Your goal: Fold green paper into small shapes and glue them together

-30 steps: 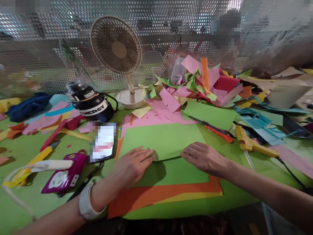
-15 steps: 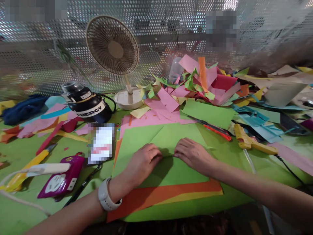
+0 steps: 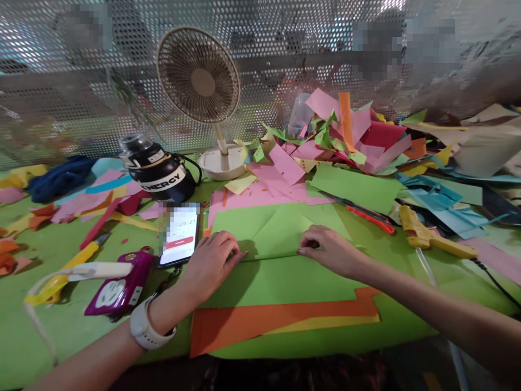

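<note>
Green paper (image 3: 279, 233), folded but seemingly unfinished
Your left hand (image 3: 214, 263) and right hand (image 3: 331, 250) curl at its near edge; whether either pinches it, I cannot tell.

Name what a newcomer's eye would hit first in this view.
Probably the heap of bright paper scraps at the far middle of the table, mostly pink with green, red and orange. Next, the round fan standing just left of it, in front of the perforated screen. Then, front and centre, the green paper, with the left hand and right hand at either side of its raised flap.
</note>
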`<state>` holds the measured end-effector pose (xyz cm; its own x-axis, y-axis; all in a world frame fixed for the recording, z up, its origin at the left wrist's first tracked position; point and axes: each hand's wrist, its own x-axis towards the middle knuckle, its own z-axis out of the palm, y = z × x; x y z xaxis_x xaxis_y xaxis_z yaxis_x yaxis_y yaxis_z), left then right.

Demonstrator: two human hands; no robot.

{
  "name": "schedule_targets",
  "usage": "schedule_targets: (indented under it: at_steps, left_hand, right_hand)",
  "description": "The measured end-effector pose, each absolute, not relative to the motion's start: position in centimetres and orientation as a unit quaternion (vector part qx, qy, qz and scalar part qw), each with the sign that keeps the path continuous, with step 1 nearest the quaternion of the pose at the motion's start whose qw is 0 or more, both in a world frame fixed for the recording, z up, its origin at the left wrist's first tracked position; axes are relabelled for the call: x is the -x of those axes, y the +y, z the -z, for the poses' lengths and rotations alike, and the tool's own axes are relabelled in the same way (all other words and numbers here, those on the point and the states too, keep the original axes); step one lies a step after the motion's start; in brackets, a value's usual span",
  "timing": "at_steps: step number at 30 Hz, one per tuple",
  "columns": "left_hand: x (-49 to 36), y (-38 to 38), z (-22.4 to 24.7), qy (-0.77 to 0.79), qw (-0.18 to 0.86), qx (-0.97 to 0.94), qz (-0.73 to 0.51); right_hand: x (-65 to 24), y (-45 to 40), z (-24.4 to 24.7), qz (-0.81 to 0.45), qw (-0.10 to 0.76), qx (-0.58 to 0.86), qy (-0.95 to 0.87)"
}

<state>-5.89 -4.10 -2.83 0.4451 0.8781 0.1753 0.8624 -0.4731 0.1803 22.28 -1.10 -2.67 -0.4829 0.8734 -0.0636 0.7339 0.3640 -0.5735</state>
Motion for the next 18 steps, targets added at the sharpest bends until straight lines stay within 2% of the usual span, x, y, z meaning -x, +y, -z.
schedule_targets:
  at_steps: [4,7,11,18]
  left_hand:
    - [2.9,-5.9,2.9,0.462,-0.045,-0.873,-0.148]
    - [-0.4,-7.1,3.7,0.390,0.011,-0.914,-0.107]
    - [-2.3,-7.3,4.7,0.417,0.090,-0.901,-0.075]
    - [-1.8,-7.0,4.6,0.433,0.124,-0.891,-0.054]
  right_hand:
    - [-22.3,-0.9,2.8,-0.282,0.127,0.495,-0.812]
    - [-22.3,-0.9,2.9,-0.274,0.123,0.490,-0.818]
    - [-22.4,-0.9,3.0,-0.277,0.126,0.486,-0.819]
    - [-22.5,-0.8,3.0,-0.285,0.113,0.481,-0.821]
